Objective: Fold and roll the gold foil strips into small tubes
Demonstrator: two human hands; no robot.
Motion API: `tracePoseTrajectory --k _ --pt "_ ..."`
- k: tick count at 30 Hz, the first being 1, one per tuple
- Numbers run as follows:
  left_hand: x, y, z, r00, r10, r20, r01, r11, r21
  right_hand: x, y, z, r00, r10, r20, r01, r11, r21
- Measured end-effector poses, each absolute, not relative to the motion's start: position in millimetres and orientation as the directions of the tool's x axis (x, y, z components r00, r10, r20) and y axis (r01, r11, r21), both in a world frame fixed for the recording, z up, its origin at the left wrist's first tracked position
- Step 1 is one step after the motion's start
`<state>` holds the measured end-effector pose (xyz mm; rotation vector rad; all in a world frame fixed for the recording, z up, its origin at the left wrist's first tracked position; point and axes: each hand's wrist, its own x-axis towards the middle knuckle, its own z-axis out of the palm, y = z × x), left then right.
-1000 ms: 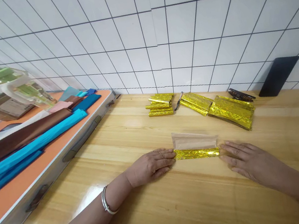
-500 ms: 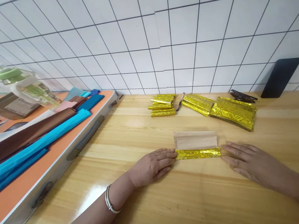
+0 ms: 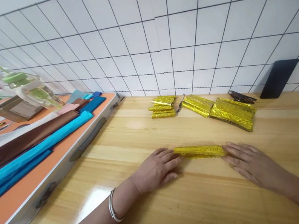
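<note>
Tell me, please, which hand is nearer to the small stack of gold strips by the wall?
Left. The left hand lies almost straight in front of the stack; the right hand lies further off, in front and to its right. Both touch one strip.

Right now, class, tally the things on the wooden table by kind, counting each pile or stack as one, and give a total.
Gold strip between left hand and right hand: 1
Pile of folded gold strips: 1
Gold sheet stacks: 2
Slim tool: 1
Dark comb-like item: 1
Black phone: 1
Total: 7
</note>
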<state>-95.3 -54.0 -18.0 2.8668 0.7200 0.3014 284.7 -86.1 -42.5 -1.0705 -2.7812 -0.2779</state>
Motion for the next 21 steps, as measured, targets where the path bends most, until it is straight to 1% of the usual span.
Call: tracePoseTrajectory --k 1,5,8,13,16,19,21 --pt "-89 -57 -15 0.850 0.504 0.152 0.472 -0.858 0.202 285 -86 -42 -0.731 0.648 0.214 0.677 0.728 0.105" --pt "-60 -65 -13 0.852 0.501 0.151 0.470 -0.859 0.203 284 -86 -42 -0.734 0.640 0.227 0.670 0.737 0.091" --pt "-43 -67 -18 0.842 0.518 0.149 0.485 -0.849 0.208 284 -87 -43 -0.734 0.645 0.211 0.673 0.732 0.107" --pt "-31 -68 -27 0.816 0.561 0.140 0.527 -0.822 0.215 284 -86 -42 -0.731 0.641 0.234 0.671 0.737 0.077" --pt "-30 -69 -29 0.807 0.572 0.148 0.537 -0.814 0.223 282 -90 -39 -0.718 0.653 0.241 0.688 0.718 0.102" --pt "-30 -70 -30 0.803 0.574 0.159 0.536 -0.813 0.229 272 -101 -33 -0.699 0.655 0.286 0.708 0.691 0.148" --pt "-30 -70 -30 0.805 0.571 0.160 0.532 -0.814 0.231 257 -110 -28 -0.709 0.639 0.299 0.696 0.703 0.147"
